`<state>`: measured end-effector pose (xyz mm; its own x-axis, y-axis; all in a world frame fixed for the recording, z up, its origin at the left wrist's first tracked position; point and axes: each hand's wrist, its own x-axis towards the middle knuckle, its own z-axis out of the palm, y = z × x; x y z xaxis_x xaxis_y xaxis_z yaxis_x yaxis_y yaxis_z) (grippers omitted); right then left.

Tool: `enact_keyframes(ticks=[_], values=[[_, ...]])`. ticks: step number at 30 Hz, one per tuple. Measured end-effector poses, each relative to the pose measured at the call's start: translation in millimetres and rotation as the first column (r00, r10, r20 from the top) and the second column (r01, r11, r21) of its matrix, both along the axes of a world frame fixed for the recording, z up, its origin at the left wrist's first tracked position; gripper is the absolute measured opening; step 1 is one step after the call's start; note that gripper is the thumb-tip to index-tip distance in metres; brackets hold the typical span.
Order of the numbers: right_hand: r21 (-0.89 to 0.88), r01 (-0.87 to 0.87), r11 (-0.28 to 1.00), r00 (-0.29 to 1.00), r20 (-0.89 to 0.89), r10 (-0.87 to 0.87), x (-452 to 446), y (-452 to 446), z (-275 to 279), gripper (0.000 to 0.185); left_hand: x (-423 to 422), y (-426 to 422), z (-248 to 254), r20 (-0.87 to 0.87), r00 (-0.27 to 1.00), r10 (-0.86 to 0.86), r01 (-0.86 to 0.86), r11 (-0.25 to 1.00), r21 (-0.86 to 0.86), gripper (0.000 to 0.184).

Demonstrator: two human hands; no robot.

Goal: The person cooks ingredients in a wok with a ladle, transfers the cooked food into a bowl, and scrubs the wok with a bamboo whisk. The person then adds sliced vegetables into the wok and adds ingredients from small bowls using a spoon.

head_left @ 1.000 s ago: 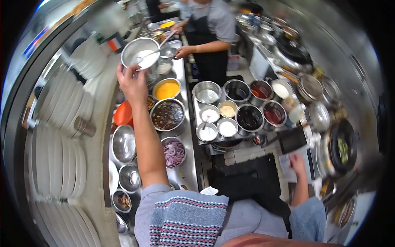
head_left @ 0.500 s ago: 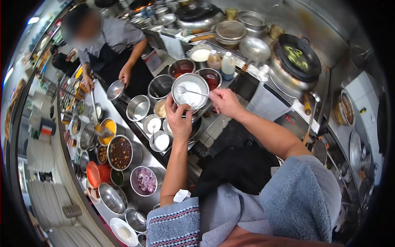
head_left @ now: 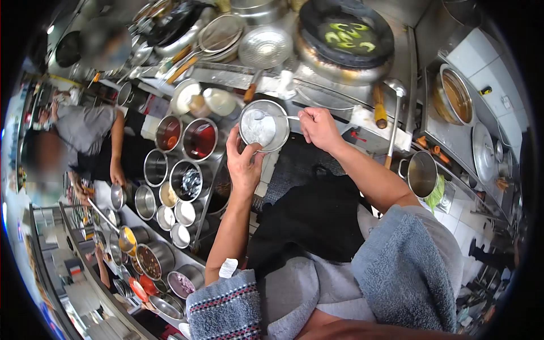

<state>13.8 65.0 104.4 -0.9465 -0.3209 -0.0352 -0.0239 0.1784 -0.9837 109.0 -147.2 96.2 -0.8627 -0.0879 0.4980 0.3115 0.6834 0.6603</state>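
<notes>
Cradling (left hand (head_left: 243,164)): narrowed around the metal bowl (head_left: 242,126), thumb over the near rim and fingers at its side, apparently so the bowl stays firm against the spoon's push.
Spoon (head_left: 283,117): head down in the white contents (head_left: 255,131), handle crossing the far rim.
Right hand (head_left: 317,129): closed on the spoon's handle end in a pinch, likely for light control clear of the contents.
Bowl's place: in the air before the black apron (head_left: 306,221), mouth up, probably to guard against spilling.
Side pots: open containers stand close together, one with red liquid (head_left: 199,139), seemingly for quick dipping.
Stove: green pieces (head_left: 340,37) lie in a dark wok (head_left: 309,28); nearby, a perforated skimmer (head_left: 265,48) points its wooden handle towards the person, presumably for easy grabbing.
Ladle (head_left: 394,113): slanted at the counter edge.
Shoulders: a blue towel (head_left: 402,266) and a striped towel (head_left: 224,306), perhaps for wiping.
Co-worker (head_left: 93,133): apart, holding a small bowl (head_left: 118,195).
</notes>
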Motion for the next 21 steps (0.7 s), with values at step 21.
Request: enact_keyframes(ticks=[21], values=[[-0.125,0.617,0.777,0.776,-0.072,-0.627,-237,204,-6,0.041,-140,100,-32,0.130,0.991,0.025,-0.046,0.985,0.168,0.028]])
